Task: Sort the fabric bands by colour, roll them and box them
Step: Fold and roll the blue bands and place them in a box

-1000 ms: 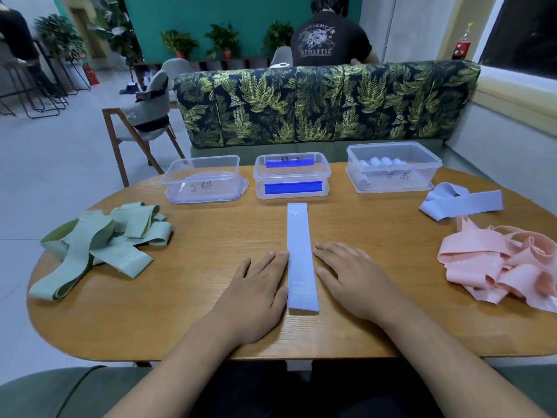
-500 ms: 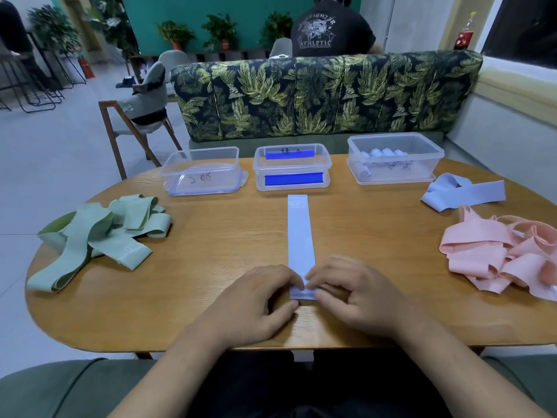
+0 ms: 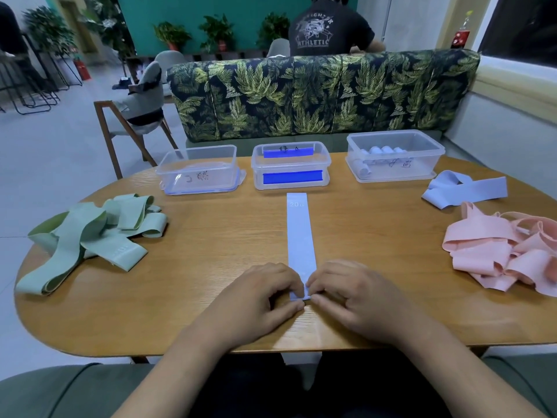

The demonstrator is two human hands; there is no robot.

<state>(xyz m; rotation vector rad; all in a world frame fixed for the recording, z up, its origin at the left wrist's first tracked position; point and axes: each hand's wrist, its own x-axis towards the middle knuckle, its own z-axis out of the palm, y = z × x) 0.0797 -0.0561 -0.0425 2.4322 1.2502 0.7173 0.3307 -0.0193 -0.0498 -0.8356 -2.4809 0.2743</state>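
Observation:
A light blue fabric band (image 3: 299, 233) lies flat and straight down the middle of the wooden table (image 3: 211, 224). My left hand (image 3: 259, 300) and my right hand (image 3: 352, 294) both pinch its near end, which is turned up into a small fold. Green bands (image 3: 90, 236) lie heaped at the left, pink bands (image 3: 506, 254) at the right, and one more blue band (image 3: 464, 188) lies behind the pink heap. Three clear boxes stand at the back: the left box (image 3: 199, 170), the middle box (image 3: 291, 165), and the right box (image 3: 394, 155) holding several rolled blue bands.
A leaf-patterned sofa back (image 3: 319, 95) runs behind the table. A person (image 3: 328, 28) sits beyond it, facing away. A wooden chair (image 3: 135, 116) stands at the back left. The table's near edge is just under my wrists.
My hands went from lying flat on either side of the blue band to pinching its near end, which is now folded up and a little farther from the table edge.

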